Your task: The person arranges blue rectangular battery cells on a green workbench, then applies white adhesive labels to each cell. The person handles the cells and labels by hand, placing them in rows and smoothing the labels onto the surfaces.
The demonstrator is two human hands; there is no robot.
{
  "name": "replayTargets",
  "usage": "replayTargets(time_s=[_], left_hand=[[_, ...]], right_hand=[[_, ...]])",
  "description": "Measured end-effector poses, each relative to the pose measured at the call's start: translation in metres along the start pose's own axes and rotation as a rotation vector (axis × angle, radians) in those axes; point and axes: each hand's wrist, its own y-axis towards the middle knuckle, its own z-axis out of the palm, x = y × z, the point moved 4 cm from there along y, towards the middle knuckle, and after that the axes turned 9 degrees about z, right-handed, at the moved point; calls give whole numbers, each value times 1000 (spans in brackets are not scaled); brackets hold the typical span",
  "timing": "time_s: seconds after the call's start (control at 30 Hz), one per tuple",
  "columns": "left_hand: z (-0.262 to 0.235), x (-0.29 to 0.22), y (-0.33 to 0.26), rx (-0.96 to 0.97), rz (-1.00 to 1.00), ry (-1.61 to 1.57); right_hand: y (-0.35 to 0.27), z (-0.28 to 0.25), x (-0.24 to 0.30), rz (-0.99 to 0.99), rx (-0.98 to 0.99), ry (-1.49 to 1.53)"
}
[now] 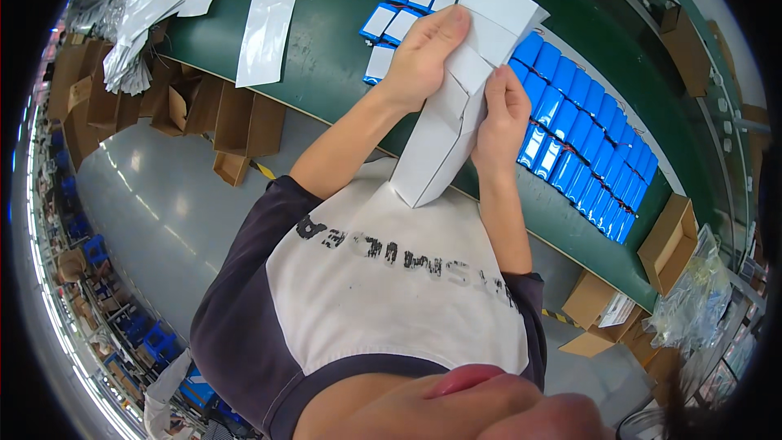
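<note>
Gripping from both sides, the left hand (419,57) and right hand (503,118) hold one flat white folded cardboard carton (464,94) above the green worktop (326,33). Many glossy blue rectangular packs (578,126), too many to count, are laid there in rows. Several silvery foil pouches (269,16) lie farther along.

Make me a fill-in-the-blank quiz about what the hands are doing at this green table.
1. Both hands hold a folded ____ carton.
2. The left hand grips the carton nearer its ____ end.
3. The packs in rows on the table are ____ in colour.
4. Under the table's near edge stand open ____ boxes.
Missing words: white; upper; blue; cardboard.
</note>
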Motion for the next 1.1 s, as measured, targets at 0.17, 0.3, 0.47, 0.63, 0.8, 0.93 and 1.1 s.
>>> replayTargets(time_s=[0.17, 0.3, 0.47, 0.63, 0.8, 0.93, 1.1], left_hand=[[-20, -14, 11, 33, 133, 388], [-11, -36, 12, 220, 87, 777], [-35, -16, 10, 281, -5, 231], [-24, -7, -23, 276, -241, 381], [-28, -4, -21, 245, -185, 430], [-30, -7, -20, 189, -246, 418], [-47, -7, -24, 102, -82, 553]], right_hand=[[12, -10, 25, -529, -298, -382], [3, 3, 58, -160, 142, -84], [19, 14, 52, -2, 234, 111], [24, 14, 42, 203, 332, 267], [17, 4, 37, 243, 508, 330], [12, 4, 28, 212, 549, 329], [7, 14, 29, 230, 549, 255]])
